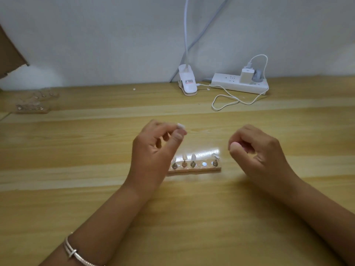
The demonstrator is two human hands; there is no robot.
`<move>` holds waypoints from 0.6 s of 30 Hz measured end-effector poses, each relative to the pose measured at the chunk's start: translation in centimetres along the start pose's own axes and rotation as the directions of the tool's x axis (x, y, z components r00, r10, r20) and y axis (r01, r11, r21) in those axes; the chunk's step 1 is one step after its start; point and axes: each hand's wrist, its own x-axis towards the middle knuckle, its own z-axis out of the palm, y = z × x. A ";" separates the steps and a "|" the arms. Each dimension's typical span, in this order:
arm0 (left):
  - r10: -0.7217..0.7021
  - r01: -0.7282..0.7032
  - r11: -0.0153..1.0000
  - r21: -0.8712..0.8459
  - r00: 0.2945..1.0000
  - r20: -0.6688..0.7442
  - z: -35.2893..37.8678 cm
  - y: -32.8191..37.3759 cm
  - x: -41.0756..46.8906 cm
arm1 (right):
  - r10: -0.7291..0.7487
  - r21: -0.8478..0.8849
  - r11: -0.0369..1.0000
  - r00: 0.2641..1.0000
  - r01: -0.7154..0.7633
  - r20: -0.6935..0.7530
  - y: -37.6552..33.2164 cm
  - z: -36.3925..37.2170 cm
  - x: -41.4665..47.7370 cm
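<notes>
Nail tip (181, 126): at the fingertips of the left hand (153, 148), above the table (96, 189).
Holder (194, 168): on the table, between the left hand and the right hand (255, 150); its left end is hidden by the left hand.
Clamp (187, 81): well beyond the left hand, by the wall.
Power strip (240, 84): beyond the right hand, right of the clamp.
Cable (228, 100): on the table, nearer than the strip.
Spare holders (32, 107): far left of the left hand.

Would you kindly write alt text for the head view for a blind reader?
A person's left hand pinches a small white nail tip near a wooden strip of nail tips on pegs; the right hand hovers curled beside it, over a wooden table.
</notes>
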 end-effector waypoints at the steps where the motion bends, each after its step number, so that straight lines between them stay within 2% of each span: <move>1: 0.030 -0.032 0.996 0.077 0.999 0.029 0.3 -0.1 -0.1 | 0.007 -0.012 1.000 1.000 -0.007 0.026 -0.1 0.1 0.0; 4: 0.042 -0.064 0.988 0.139 0.987 0.153 1.5 -0.2 -0.6 | 0.019 -0.002 1.000 0.998 -0.019 0.059 -0.3 0.5 0.0; 7: 0.045 -0.085 0.979 0.185 0.977 0.209 2.4 -0.1 -0.9 | 0.012 -0.009 1.000 0.997 -0.012 0.075 -0.3 0.6 -0.2; 11: -0.064 0.006 0.981 0.194 0.953 0.296 2.9 0.0 -1.1 | 0.005 -0.025 1.000 0.995 -0.003 0.100 -0.5 0.5 -0.2; 14: -0.149 0.079 0.965 0.252 0.950 0.275 3.1 -0.2 -1.1 | 0.014 -0.057 0.998 0.990 -0.006 0.139 -0.7 0.4 -0.2; 18: -0.163 0.077 0.945 0.317 0.953 0.256 3.1 -0.4 -0.9 | 0.091 -0.100 0.992 0.973 -0.071 0.211 -0.2 0.1 -0.2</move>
